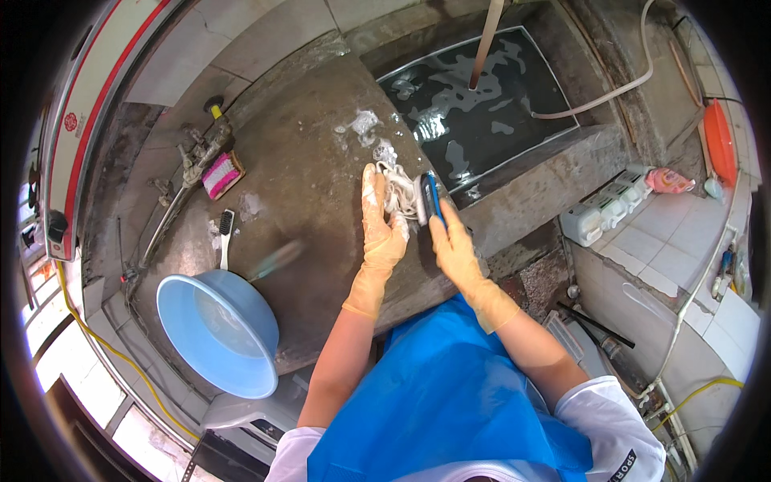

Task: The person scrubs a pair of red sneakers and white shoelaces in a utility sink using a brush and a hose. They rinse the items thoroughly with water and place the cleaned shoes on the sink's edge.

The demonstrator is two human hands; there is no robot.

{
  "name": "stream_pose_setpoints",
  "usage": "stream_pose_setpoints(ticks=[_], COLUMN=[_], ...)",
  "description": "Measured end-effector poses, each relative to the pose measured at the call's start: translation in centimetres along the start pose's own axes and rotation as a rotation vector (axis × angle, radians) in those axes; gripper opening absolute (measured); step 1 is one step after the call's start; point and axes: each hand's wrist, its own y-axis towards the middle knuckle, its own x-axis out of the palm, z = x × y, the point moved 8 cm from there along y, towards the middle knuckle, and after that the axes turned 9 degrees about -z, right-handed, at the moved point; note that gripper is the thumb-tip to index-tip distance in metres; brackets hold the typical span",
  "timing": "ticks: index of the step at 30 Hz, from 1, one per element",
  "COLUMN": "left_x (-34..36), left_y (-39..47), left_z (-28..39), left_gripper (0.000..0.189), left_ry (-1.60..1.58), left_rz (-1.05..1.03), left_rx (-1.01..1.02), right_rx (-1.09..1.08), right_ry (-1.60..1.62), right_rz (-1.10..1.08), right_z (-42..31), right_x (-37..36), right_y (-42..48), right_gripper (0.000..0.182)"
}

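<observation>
A wet tangle of whitish laces or cord (399, 191) lies on the concrete slab (301, 150). My left hand (382, 226), in a yellow rubber glove with suds on it, cups the tangle; its fingers lie along the left side and the thumb presses the near end. Gripped in my right hand (452, 244), also gloved, is a scrub brush (429, 196) with a blue and black back. Its pale bristles meet the right side of the laces. Soap foam (366, 125) spreads over the slab just beyond them.
A basin of dark water (476, 108) with a hose (602, 102) in it adjoins the slab. Leftward are a light blue tub (217, 331), a white-handled brush (226, 235), a pink-and-white scrub brush (221, 176) and taps (193, 159). Plastic jugs (602, 208) line a tiled ledge.
</observation>
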Motion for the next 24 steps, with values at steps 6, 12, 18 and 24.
stream_pose_setpoints(ticks=[6, 12, 18, 24], left_x=[-3.2, -3.1, -1.5, -1.1], left_y=[-1.8, -0.4, 0.2, 0.2], left_z=[-0.3, -1.5, -2.9, -3.1], left_gripper=[0.079, 0.070, 0.065, 0.056], left_ry=[0.407, 0.637, 1.037, 1.044], left_rz=[0.163, -0.015, -0.047, -0.029], left_rx=[-0.045, 0.025, 0.024, 0.033], right_rx=[0.275, -0.079, -0.186, -0.305], right_ry=[0.459, -0.041, -0.524, -0.594], right_rz=[-0.207, -0.081, -0.092, -0.041], right_z=[-1.2, -2.3, -6.1, -7.4], right_x=[3.7, 1.4, 4.4, 4.5], right_y=[-4.7, -1.1, 3.4, 4.4], right_gripper=[0.059, 0.061, 0.059, 0.057])
